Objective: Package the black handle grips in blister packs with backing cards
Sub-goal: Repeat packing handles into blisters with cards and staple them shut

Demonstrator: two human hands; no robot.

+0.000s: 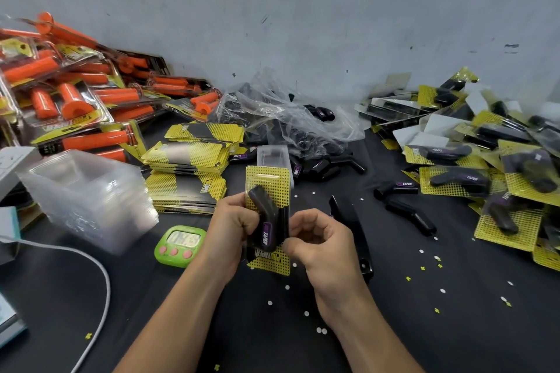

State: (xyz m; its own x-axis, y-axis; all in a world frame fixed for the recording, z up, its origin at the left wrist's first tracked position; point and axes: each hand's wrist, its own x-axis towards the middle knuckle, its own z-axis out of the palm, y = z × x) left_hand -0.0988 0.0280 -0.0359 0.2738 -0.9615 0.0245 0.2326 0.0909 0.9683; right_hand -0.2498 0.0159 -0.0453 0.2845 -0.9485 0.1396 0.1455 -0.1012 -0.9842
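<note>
Two forearms reach in over the black bench. Orange packs are heaped at far left, finished packs at right, with clear shells and yellow cards stacked between. One blister pack is held upright at centre, a black grip against its card. Its left edge is clasped by the left hand, fingers curled; its right edge is pinched by the right hand.

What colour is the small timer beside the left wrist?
The timer is bright green with pink buttons; head view.
</note>
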